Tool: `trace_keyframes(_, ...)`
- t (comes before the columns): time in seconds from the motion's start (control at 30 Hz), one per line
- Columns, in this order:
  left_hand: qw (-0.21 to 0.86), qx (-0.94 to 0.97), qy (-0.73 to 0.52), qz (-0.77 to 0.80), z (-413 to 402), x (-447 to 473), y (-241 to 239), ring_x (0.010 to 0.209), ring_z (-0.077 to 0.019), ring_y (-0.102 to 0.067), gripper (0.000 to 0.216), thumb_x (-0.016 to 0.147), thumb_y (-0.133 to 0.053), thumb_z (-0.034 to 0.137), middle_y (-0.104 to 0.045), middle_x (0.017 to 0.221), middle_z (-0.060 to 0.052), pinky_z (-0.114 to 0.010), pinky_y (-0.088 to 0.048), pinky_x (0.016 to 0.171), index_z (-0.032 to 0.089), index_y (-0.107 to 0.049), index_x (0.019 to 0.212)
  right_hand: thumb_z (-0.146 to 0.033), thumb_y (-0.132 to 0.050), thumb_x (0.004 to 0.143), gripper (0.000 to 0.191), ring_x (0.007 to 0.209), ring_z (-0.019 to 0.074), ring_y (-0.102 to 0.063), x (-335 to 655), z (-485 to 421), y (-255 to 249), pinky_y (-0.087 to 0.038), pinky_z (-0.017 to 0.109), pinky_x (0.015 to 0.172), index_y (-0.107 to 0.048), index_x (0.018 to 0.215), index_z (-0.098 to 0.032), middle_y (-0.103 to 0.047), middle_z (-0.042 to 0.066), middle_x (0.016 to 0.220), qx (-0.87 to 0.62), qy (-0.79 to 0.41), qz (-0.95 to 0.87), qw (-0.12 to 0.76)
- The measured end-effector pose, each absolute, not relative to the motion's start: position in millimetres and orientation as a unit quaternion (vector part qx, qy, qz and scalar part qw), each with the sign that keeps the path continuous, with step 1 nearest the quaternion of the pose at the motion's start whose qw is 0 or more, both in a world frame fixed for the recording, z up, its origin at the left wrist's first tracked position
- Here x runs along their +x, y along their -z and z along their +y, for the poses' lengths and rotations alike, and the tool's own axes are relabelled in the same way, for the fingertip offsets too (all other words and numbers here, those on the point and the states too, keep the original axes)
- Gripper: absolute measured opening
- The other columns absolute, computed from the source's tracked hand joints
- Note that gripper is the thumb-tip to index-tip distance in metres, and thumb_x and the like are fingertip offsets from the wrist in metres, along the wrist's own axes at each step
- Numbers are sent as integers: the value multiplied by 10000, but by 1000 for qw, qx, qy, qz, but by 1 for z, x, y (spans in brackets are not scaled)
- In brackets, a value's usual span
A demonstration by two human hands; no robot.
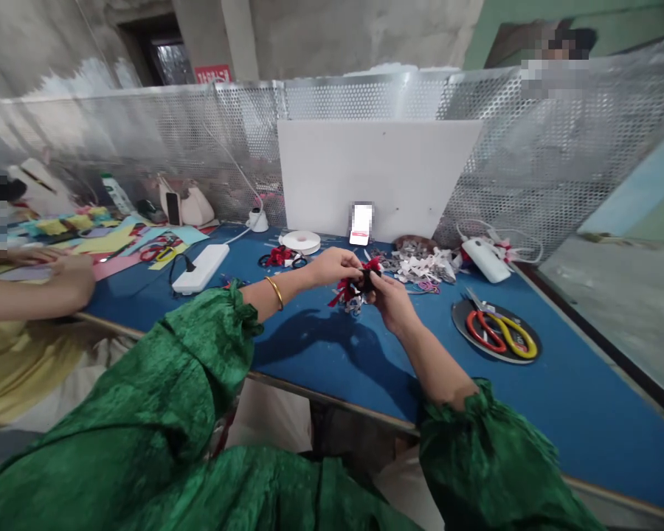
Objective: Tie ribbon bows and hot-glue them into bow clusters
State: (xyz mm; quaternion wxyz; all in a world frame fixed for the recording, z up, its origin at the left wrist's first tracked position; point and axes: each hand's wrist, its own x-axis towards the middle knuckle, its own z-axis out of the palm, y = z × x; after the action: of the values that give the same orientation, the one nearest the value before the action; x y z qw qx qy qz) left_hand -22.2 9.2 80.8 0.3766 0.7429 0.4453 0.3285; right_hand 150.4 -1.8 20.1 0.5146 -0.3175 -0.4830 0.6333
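Observation:
Both my hands meet above the blue table (531,413), pinching a small red ribbon bow with a black centre (361,284). My left hand (335,265) grips it from the left with curled fingers; a gold bangle sits on that wrist. From the right, my right hand (390,299) holds the same piece, fingers closed round it. Red ribbon ends hang down below the bow.
A dark round tray (468,328) with red and yellow scissors lies to the right. Ribbon scraps (420,265), a white tape roll (302,241), a phone (361,223), a white power strip (202,268) and a white board (376,173) stand behind. Another person's arm (33,291) rests at left.

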Motion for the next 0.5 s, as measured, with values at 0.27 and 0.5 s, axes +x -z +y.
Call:
trace_keyframes(0.27,402,721,-337,452,7,-30,-77,640,-104,-583,153,715,-708,231,-683,737,-25,-239,-467,636,134,-694,832,-308,-807,566,301,542,86,-484,146,-5,-18,-310,226,485,-710,804,-151,-667,-2,681,-332,-630,-532,457)
trace_keyframes(0.5,369,764,-331,414,12,-33,-76,737,-121,-617,181,728,-712,254,-715,820,-47,-261,-487,736,145,-726,872,-254,-801,553,262,419,19,-316,152,-4,-22,-301,212,414,-670,754,-149,-702,26,746,-300,-718,-455,434)
